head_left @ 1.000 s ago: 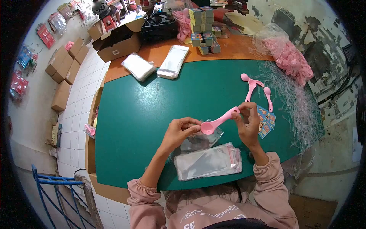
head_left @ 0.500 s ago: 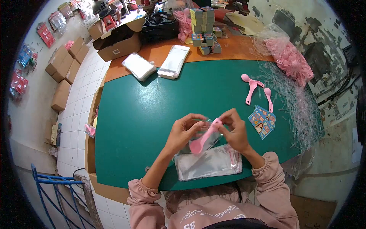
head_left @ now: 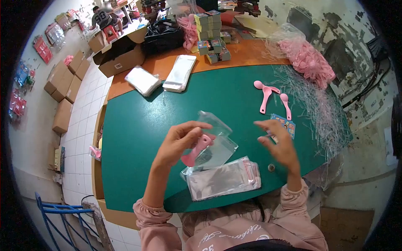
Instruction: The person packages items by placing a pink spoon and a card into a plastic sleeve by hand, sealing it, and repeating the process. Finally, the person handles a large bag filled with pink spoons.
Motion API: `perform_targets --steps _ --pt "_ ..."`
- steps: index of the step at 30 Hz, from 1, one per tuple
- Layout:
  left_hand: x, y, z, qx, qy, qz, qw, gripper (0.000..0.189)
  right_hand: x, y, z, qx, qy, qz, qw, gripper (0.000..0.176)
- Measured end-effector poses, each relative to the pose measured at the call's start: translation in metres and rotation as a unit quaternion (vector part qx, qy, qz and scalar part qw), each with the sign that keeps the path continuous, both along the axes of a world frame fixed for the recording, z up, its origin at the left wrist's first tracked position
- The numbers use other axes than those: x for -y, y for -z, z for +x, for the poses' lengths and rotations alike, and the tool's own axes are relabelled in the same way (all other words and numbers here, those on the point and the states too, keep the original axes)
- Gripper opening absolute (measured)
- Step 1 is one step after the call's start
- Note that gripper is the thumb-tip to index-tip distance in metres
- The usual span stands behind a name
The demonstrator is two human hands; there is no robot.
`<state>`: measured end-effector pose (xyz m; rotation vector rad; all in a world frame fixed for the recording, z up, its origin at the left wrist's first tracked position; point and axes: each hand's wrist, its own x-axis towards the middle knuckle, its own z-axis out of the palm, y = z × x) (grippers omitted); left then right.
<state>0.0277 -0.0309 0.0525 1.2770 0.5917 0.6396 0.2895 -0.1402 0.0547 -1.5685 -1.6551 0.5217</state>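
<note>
My left hand (head_left: 181, 140) is closed on a clear plastic bag (head_left: 222, 151), with a pink spoon (head_left: 194, 154) in it, handle end up. Below them lies a pile of clear plastic bags (head_left: 222, 180) near the table's front edge. My right hand (head_left: 281, 144), somewhat blurred, has thumb and forefinger apart and nothing visible between them. It is close to the blue printed cards (head_left: 286, 124) and covers part of them. Just beyond the cards rest several pink spoons (head_left: 265, 100).
Two stacks of clear bags (head_left: 180, 73) lie at the far left of the green table (head_left: 138, 125). Bundled cards (head_left: 208, 29) are piled at the back. A bag of pink spoons (head_left: 307, 58) and plastic strips (head_left: 320, 113) line the right side. A person (head_left: 102, 19) sits far off.
My right hand has let go of the spoon and moved right to the cards. My left hand has shifted left with the bag and spoon. The view has turned slightly.
</note>
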Motion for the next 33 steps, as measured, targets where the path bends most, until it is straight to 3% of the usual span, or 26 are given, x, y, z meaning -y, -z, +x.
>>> perform_targets --steps 2,3,4,6,9,10,12,13,16,18,22,25,27,33 --pt "-0.004 -0.004 -0.008 -0.005 -0.004 -0.008 1.0 0.033 0.012 0.03 0.044 0.21 0.158 -0.057 0.963 0.039" --pt "-0.006 -0.003 -0.01 -0.005 0.0 0.003 1.0 0.033 0.018 0.047 0.059 0.301 0.24 -0.08 0.919 0.04" --pt "-0.007 -0.001 -0.009 -0.005 0.004 0.014 1.0 0.032 0.019 0.045 0.065 0.305 0.241 -0.08 0.918 0.04" --pt "-0.009 0.004 -0.006 -0.003 -0.007 0.021 1.0 0.032 0.021 0.04 0.073 0.088 0.216 -0.154 0.96 0.035" --pt "-0.014 0.009 -0.008 -0.054 -0.02 0.045 0.997 0.032 0.021 0.049 0.083 -0.015 0.228 -0.123 0.966 0.031" --pt "-0.014 0.011 -0.008 -0.057 -0.017 0.052 0.997 0.031 0.021 0.05 0.085 -0.016 0.225 -0.122 0.967 0.031" --pt "-0.013 0.01 -0.007 -0.061 -0.016 0.058 0.996 0.031 0.021 0.047 0.083 0.231 0.25 -0.017 0.94 0.027" --pt "-0.013 0.01 -0.005 -0.063 -0.008 0.07 0.996 0.029 0.019 0.044 0.081 0.231 0.247 -0.017 0.941 0.027" --pt "-0.008 0.006 0.004 -0.091 0.013 0.071 0.993 0.025 0.01 0.007 0.045 0.147 0.198 0.021 0.969 0.022" --pt "-0.003 0.004 0.013 -0.114 0.03 0.064 0.991 0.023 0.003 -0.014 0.015 -0.042 0.116 0.01 0.992 0.019" --pt "0.009 0.003 0.022 -0.101 0.05 0.027 0.993 0.024 -0.014 -0.034 -0.011 -0.07 0.029 0.046 0.996 0.018" --pt "0.009 0.006 0.021 -0.103 0.055 0.002 0.993 0.025 -0.021 -0.044 -0.017 -0.009 -0.023 0.051 0.998 0.02" --pt "0.008 0.006 0.02 -0.129 0.062 0.046 0.989 0.027 -0.022 -0.047 -0.018 0.069 -0.1 0.034 0.992 0.021" --pt "0.007 0.001 0.019 -0.168 0.059 0.101 0.979 0.029 -0.022 -0.048 -0.019 -0.024 -0.013 0.122 0.992 0.021"
